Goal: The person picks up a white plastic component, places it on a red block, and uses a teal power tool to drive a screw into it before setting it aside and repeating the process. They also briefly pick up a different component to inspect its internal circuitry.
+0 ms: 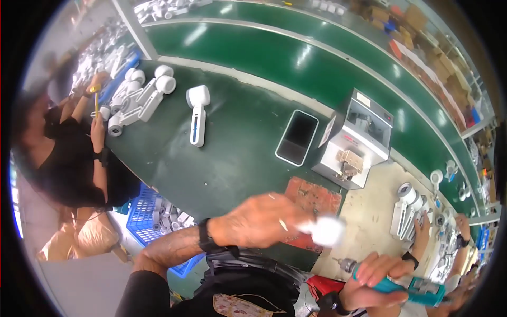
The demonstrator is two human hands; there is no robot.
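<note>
Head view: left hand (259, 219) pinching blurred white part (327, 231) over red mat (311, 198). Right hand (372, 282) fisted around teal screwdriver (409, 289), just right of and below mat, shaft lying left-right, tip toward part.

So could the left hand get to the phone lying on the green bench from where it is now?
Probably yes, but not freely: the left hand already holds a blurred white part. The phone lies flat ahead of it on the green bench, with nothing standing between them, so the hand would first need emptying.

green workbench (232, 153), phone (297, 137), white handheld units (197, 113)
</note>
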